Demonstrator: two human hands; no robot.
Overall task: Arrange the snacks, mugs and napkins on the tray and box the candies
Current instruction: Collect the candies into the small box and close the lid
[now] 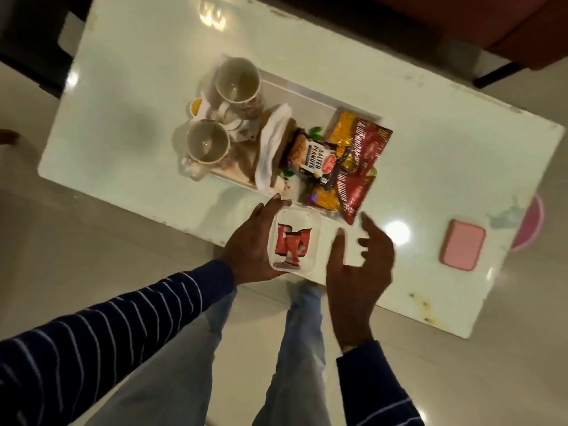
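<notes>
Left hand (pixel 250 241): grasping clear box (pixel 293 241) of red candies (pixel 292 245) over table (pixel 430 124) edge, near tray (pixel 307 93); right hand (pixel 358 265): released, fingers spread beside it. Risk: one-handed hold, box may tip, spilling candies

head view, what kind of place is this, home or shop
Probably a home living room: a low white table on a glossy tiled floor, a tray set with mugs and snacks, and what looks like a red sofa behind.
</notes>
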